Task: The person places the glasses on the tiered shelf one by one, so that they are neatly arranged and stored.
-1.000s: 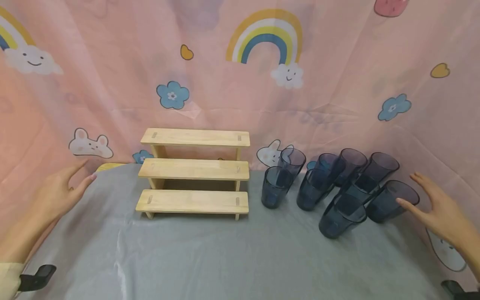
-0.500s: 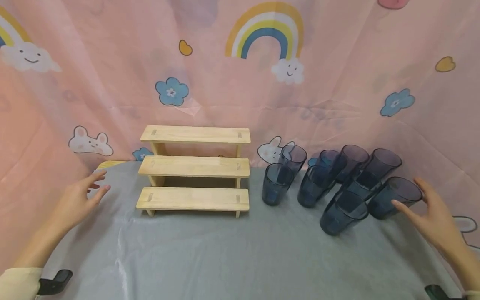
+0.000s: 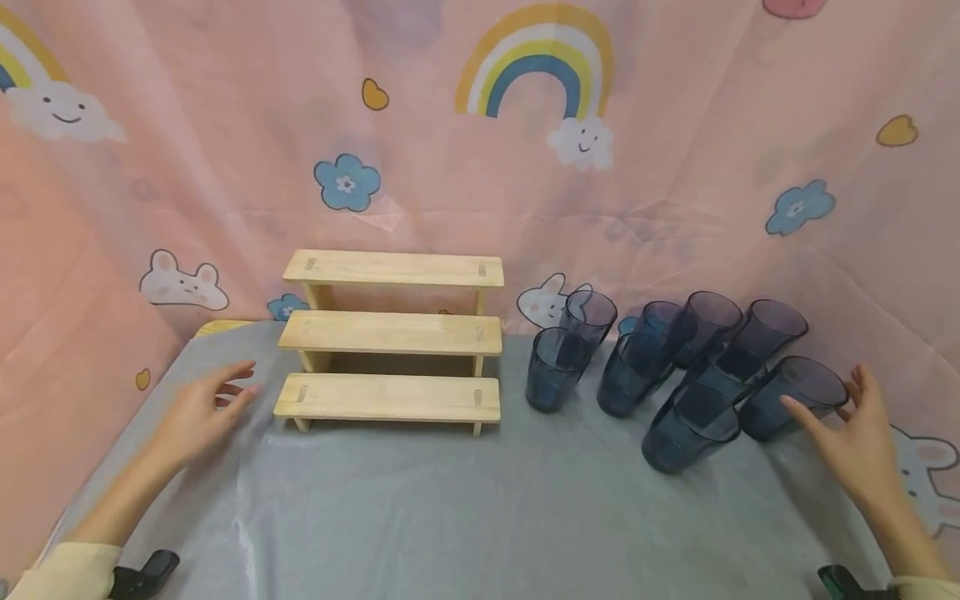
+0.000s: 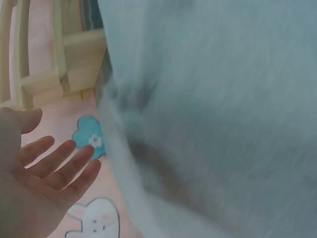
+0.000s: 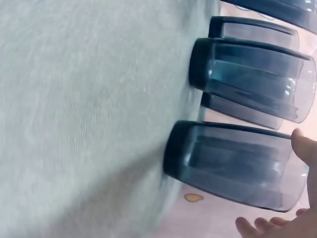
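My right hand (image 3: 855, 442) is at the rim of the rightmost tinted glass (image 3: 791, 398), one of several dark blue-grey ones standing upright. In the right wrist view my thumb (image 5: 303, 146) lies by the upper rim of that glass (image 5: 233, 166). The fingertips (image 5: 245, 227) on its other side show a gap from the wall. My left hand (image 3: 202, 414) hovers above the cloth with fingers loosely bent and nothing in them. It is just left of a three-step wooden stand (image 3: 390, 333), whose shelves hold nothing. The left wrist view shows its spread fingers (image 4: 64, 171) beside the stand.
Glasses stand close together, including a front one (image 3: 690, 429) beside the rightmost and a pair at the left of the group, with one glass (image 3: 557, 371) nearest the stand. Grey cloth (image 3: 450, 508) covers the table. A pink printed curtain (image 3: 675, 167) hangs directly behind.
My left hand has moved right and slightly down, toward the stand. My right hand has come in around the rightmost glass's rim, its fingers bending more. Glasses and stand keep their places.
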Demonstrator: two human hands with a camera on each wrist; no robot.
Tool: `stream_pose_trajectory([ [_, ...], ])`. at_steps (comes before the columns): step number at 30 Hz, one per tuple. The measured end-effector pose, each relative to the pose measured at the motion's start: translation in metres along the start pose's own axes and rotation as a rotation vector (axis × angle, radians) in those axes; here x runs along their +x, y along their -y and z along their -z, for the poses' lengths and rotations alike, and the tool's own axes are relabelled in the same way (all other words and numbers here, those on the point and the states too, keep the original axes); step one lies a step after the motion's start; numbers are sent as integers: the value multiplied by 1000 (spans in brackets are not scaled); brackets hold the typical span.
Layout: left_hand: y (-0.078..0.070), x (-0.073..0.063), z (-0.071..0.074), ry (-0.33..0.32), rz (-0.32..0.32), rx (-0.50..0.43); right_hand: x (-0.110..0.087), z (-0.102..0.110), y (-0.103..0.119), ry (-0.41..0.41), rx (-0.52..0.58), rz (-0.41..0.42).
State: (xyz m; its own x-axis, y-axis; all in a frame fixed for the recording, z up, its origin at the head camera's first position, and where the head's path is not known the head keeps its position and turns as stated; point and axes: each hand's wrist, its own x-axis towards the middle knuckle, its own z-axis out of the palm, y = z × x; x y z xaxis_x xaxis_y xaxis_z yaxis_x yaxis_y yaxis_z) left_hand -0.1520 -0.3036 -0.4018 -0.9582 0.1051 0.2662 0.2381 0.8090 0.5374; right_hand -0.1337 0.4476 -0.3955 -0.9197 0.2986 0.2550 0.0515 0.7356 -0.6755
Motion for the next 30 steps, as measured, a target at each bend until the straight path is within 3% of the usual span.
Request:
stream_pose_trajectory([
  [5,-10,1,-9,100,108,-63,0,-8,-9,10,51,-112],
  [7,-13,0,-11,139,164,-142,-1,-11,-11,5,60,-144],
  [9,-15,-1,-14,186,242,-270,-1,-13,-13,-8,76,-157],
  [12,-15,-3,-17,251,389,-535,0,-14,-15,-37,58,-192],
  [16,-12,-3,-22,285,532,-838,1,-13,-18,-42,46,-224],
  [19,-9,-1,-23,294,579,-969,2,-13,-19,-40,60,-245],
  [23,-7,0,-22,294,626,-1075,4,-15,-17,-40,54,-252],
  [30,-5,3,-21,299,655,-1160,6,-17,-13,-62,46,-255],
])
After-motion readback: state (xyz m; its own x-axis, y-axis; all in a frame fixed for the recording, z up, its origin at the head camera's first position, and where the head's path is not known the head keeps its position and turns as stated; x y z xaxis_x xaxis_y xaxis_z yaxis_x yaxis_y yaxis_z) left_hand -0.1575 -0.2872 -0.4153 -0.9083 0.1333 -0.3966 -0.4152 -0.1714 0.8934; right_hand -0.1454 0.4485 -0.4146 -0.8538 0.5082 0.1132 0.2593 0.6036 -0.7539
